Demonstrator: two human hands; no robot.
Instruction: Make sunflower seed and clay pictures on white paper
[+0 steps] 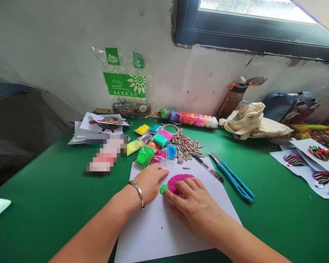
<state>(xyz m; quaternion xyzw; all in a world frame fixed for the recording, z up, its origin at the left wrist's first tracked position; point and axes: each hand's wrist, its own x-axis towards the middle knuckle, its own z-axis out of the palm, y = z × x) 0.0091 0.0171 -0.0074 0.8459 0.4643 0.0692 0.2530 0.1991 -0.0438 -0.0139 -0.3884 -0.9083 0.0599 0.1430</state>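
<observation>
A white sheet of paper (142, 237) lies on the green table with a flattened magenta clay oval (178, 179) on it. Against the oval's left edge sits a small green clay disc (163, 188). My right hand (196, 201) reaches over the oval; its index fingertip touches the green disc while the other fingers bend above the magenta clay, partly hiding it. My left hand (149, 181), a silver bracelet at the wrist, rests on the paper left of the disc. Its index finger points forward and it holds nothing visible.
Beyond the paper are clay packets (145, 156), sunflower seeds (186, 144), a pen (208, 168) and a blue utility knife (233, 179). Paper pictures (296, 160) lie right, others (104, 124) left. A seed bag (128, 87), bottle (231, 98) and cloth bag (252, 122) stand by the wall.
</observation>
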